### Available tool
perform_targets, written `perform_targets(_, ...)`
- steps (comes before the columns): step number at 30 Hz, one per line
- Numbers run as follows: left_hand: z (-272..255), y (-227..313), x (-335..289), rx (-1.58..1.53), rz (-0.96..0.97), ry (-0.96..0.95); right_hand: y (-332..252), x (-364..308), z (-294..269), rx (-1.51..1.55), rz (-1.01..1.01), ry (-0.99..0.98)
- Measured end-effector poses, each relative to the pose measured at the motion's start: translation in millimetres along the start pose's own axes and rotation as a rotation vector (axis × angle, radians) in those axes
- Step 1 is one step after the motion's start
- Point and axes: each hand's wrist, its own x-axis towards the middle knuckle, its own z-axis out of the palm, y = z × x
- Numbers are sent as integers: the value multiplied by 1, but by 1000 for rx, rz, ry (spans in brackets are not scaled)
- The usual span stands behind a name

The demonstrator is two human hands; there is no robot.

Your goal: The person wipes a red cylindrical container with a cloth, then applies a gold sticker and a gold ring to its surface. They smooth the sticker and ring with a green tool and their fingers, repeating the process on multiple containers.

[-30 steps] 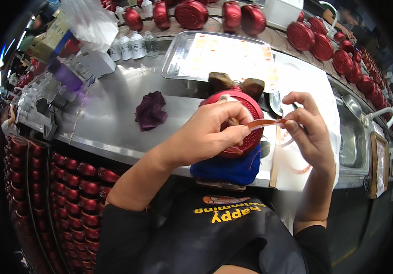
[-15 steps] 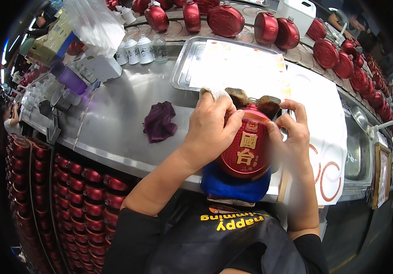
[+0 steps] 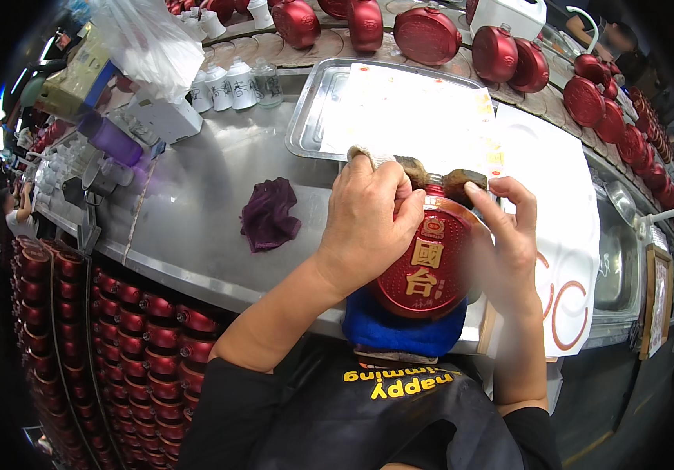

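Observation:
A round red bottle with raised gold characters leans face-up on a blue cloth pad in front of me. Dark brown blocks flank its neck, the right block beside my fingers. A thin orange-brown strip follows the bottle's upper edge. My left hand is closed on a whitish cloth, its thumb at the bottle's upper left. At the upper right, my right hand has its fingers apart, one fingertip against the right block; its inner side is blurred.
A crumpled purple cloth lies on the metal counter to the left. Beyond the bottle is a metal tray with white paper. Curved orange-brown strips rest on white sheeting at right, near a sink. More red bottles line the back.
My right hand's fingers have spread from a pinch at the bottle's upper right edge, a fingertip now on the right block. My left hand stays near the neck with the cloth. The view shifted slightly.

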Motion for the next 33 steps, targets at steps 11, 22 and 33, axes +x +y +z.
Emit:
perform_targets(11, 0, -2, 0, -9, 3, 0, 2, -7, 0, -138, -87, -156)
perform_targets(22, -2, -3, 0, -13, 17, -14, 3, -6, -1, -137, -149, -150)
perform_targets(33, -1, -2, 0, -14, 14, -21, 1, -4, 0, -130, -158, -124)
